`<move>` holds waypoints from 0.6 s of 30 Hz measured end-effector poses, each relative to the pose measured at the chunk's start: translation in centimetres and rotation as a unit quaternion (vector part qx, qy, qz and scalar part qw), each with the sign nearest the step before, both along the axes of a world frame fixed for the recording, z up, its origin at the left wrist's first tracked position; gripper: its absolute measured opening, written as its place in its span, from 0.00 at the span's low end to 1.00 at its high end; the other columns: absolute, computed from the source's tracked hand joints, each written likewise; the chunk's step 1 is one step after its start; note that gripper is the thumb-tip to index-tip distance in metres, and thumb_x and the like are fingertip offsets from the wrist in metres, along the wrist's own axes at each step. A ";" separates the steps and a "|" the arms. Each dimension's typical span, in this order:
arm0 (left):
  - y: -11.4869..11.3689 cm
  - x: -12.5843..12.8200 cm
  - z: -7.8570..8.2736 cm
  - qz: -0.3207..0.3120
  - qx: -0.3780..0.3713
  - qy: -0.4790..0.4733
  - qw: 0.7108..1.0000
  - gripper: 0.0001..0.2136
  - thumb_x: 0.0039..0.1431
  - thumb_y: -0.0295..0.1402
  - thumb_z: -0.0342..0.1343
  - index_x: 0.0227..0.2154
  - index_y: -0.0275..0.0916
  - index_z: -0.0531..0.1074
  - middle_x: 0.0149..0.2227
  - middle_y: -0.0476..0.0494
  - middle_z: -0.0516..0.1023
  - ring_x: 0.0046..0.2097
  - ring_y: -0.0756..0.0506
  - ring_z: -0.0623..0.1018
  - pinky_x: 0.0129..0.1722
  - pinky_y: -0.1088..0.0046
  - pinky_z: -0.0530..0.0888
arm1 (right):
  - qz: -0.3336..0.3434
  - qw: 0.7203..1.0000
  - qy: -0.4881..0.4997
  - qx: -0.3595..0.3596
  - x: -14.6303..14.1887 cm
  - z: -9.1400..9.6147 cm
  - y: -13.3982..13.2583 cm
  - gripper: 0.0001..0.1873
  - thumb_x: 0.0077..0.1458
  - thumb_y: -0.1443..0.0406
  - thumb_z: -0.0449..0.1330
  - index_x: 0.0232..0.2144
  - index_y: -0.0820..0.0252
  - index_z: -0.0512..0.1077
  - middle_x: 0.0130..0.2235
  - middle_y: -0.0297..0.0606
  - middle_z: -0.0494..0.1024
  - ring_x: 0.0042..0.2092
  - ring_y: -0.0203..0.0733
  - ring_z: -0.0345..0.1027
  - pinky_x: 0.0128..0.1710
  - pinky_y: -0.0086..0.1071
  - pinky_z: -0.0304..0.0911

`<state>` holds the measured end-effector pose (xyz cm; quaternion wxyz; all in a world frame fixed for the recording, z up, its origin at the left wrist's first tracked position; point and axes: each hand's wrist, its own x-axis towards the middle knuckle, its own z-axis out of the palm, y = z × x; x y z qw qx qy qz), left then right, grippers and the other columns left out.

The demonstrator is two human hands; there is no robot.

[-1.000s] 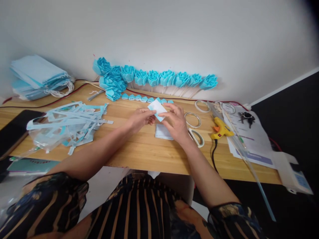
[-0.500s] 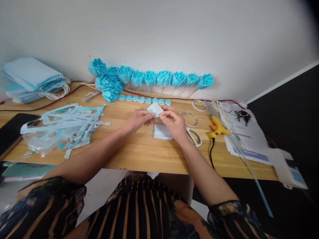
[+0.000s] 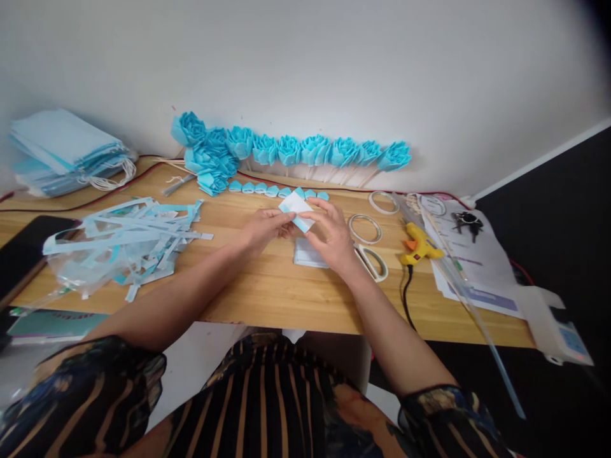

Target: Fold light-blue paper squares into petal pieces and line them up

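A small white square of thin fabric (image 3: pixel 300 202), with light blue along its folded edges, is held up between both hands above the desk. My left hand (image 3: pixel 262 230) pinches its lower left side, thumb on top. On the other side, my right hand (image 3: pixel 333 235) grips the right edge with bent fingers. Partly covered by that hand, a stack of pale fabric pieces (image 3: pixel 308 254) lies on the wood. Just beyond the hands runs a row of small folded blue petals (image 3: pixel 272 191). Behind them, blue fabric roses (image 3: pixel 315 150) on sticks lean against the wall.
To the left are a heap of cut strips (image 3: pixel 138 235), a pile of face masks (image 3: pixel 67 143) and a dark tablet-like device (image 3: pixel 28 251). To the right lie tape rolls (image 3: pixel 365 229), scissors (image 3: pixel 377 264), a yellow glue gun (image 3: pixel 420 245), keys (image 3: pixel 468 222) and papers (image 3: pixel 482 273).
The fabric square has turned in my hands and shows more of its white face with a blue edge. My right fingers have shifted along its right side.
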<state>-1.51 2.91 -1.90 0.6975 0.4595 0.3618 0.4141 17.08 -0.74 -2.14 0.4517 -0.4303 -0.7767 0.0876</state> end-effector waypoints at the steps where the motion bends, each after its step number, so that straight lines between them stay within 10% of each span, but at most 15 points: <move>1: 0.0 0.0 0.0 -0.008 -0.002 -0.003 1.000 0.12 0.51 0.37 0.67 0.24 0.32 0.77 0.26 0.41 0.79 0.29 0.49 0.76 0.32 0.73 0.69 | 0.001 1.000 -0.006 0.003 0.0 -0.1 0.1 0.22 0.53 0.73 0.60 0.45 0.42 0.76 0.59 0.33 0.71 0.61 0.50 0.62 0.61 0.54 0.58; 18: -0.3 0.1 0.1 -0.005 0.078 0.093 0.993 0.15 0.49 0.43 0.66 0.21 0.35 0.76 0.25 0.43 0.79 0.26 0.50 0.72 0.31 0.72 0.68 | 0.004 0.993 0.087 -0.085 0.0 -0.4 0.3 0.06 0.58 0.61 0.61 0.33 0.51 0.79 0.51 0.39 0.78 0.55 0.48 0.69 0.59 0.48 0.61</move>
